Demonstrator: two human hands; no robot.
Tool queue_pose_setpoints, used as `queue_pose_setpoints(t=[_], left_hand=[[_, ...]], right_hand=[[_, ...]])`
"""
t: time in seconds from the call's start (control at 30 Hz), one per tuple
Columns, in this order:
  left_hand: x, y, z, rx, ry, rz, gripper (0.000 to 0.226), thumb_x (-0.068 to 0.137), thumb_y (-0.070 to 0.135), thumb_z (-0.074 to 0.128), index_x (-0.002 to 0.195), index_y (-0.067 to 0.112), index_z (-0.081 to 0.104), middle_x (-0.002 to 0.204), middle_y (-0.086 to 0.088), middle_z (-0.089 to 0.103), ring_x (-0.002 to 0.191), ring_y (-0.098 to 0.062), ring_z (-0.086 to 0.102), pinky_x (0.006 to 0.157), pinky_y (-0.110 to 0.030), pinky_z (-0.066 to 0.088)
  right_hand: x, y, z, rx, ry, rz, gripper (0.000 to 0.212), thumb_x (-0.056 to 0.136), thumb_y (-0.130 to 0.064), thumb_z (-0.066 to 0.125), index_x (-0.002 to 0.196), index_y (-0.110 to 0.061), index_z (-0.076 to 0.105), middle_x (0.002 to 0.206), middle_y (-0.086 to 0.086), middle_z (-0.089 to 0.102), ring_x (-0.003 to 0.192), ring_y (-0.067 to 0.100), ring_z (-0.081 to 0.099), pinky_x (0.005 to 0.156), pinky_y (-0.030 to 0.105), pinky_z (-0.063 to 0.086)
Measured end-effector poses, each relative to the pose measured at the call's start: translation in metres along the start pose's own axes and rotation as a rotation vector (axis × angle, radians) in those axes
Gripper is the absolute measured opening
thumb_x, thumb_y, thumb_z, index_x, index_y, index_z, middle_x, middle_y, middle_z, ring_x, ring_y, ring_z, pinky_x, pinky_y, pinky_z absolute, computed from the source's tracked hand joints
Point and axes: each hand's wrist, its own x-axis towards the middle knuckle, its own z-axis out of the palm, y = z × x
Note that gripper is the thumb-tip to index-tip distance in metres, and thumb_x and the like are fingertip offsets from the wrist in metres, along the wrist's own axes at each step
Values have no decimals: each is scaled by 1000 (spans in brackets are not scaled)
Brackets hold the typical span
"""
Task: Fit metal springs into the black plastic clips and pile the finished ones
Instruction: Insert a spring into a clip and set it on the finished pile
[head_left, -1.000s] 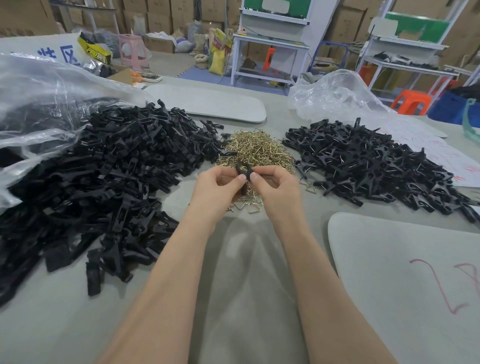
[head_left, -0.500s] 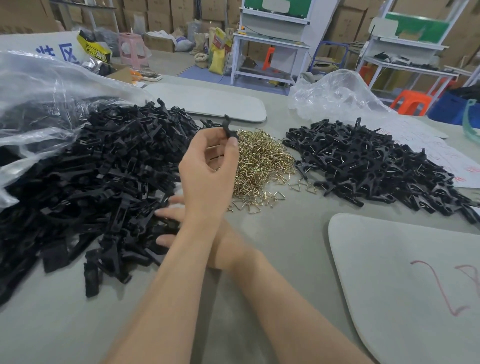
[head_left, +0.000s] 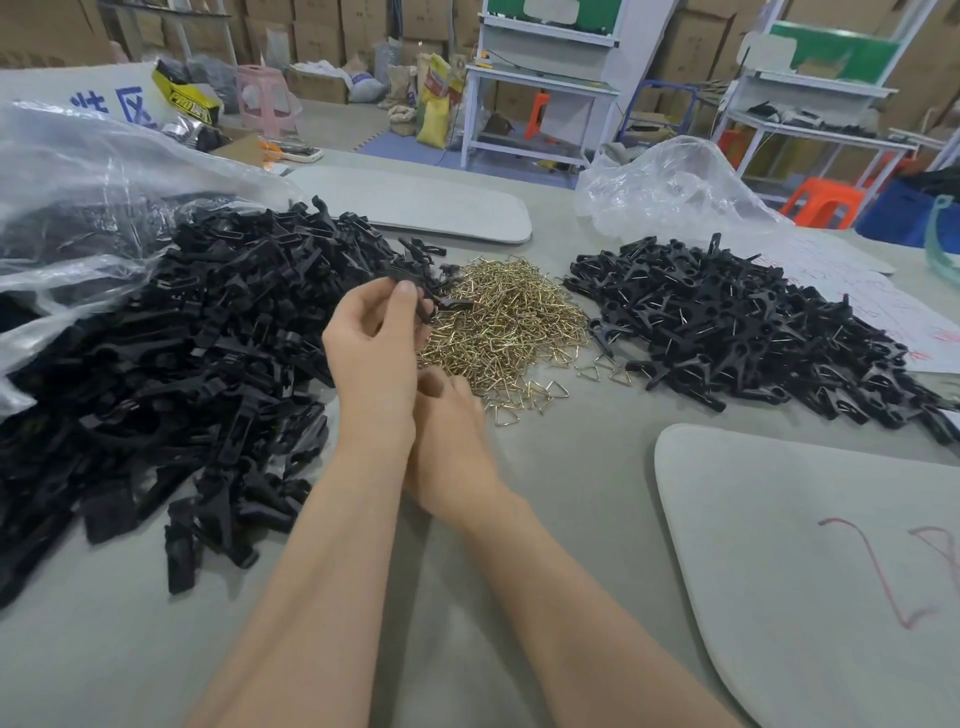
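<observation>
L hand (head_left: 374, 364) grip pinches black clip (head_left: 425, 304) near springs (head_left: 509, 322); R hand (head_left: 452, 436) grip half-hidden, can't tell.

A grey-green cloth-topped table (head_left: 571, 493) bears a heap of black plastic clips (head_left: 182, 374) at left, brass-coloured wire springs (head_left: 509, 322) in the middle, spring-fitted black clips (head_left: 737, 332) at right. Pale grey round-cornered boards (head_left: 805, 571) and crumpled clear plastic bags (head_left: 670, 187) lie beside them.
</observation>
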Motion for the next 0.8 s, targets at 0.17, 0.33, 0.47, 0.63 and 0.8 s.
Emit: queue_pose_setpoints(t=[0.17, 0.33, 0.47, 0.63, 0.8], left_hand=[[6, -1, -8, -132, 59, -125, 8, 95, 11, 55, 101, 8, 57, 80, 0, 65, 73, -7, 65, 68, -18, 53], [5, -9, -5, 41, -76, -239, 4, 93, 12, 57, 91, 16, 58, 82, -2, 65, 82, -13, 63, 72, -23, 54], [-2, -16, 1, 227, -232, -288, 8, 94, 13, 56, 88, 16, 60, 77, 0, 65, 74, -10, 62, 68, -20, 56], [2, -15, -2, 133, -159, -349, 11, 95, 12, 53, 85, 11, 59, 68, 1, 64, 65, -8, 60, 66, -21, 55], [-3, -17, 3, 115, -295, -463, 10, 96, 10, 51, 89, 6, 58, 77, -7, 71, 67, -11, 69, 63, -20, 57]], right_hand=[[2, 0, -17, 315, 151, 140, 13, 91, -18, 57, 94, -10, 68, 90, 7, 67, 88, 27, 59, 76, 37, 44], [5, 27, -49, 1021, 270, 456, 14, 96, -12, 54, 84, -15, 61, 82, 5, 67, 78, 17, 66, 71, 27, 57], [6, 38, -62, 1322, 396, 563, 7, 95, -4, 53, 88, -6, 57, 89, 11, 65, 74, 14, 69, 65, 20, 56], [8, 42, -64, 1268, 541, 533, 15, 95, 0, 52, 96, -14, 58, 98, 11, 60, 80, 14, 69, 67, 17, 55], [6, 39, -61, 1015, 645, 373, 15, 91, -1, 58, 89, -15, 63, 85, -3, 64, 85, 13, 68, 75, 20, 54]])
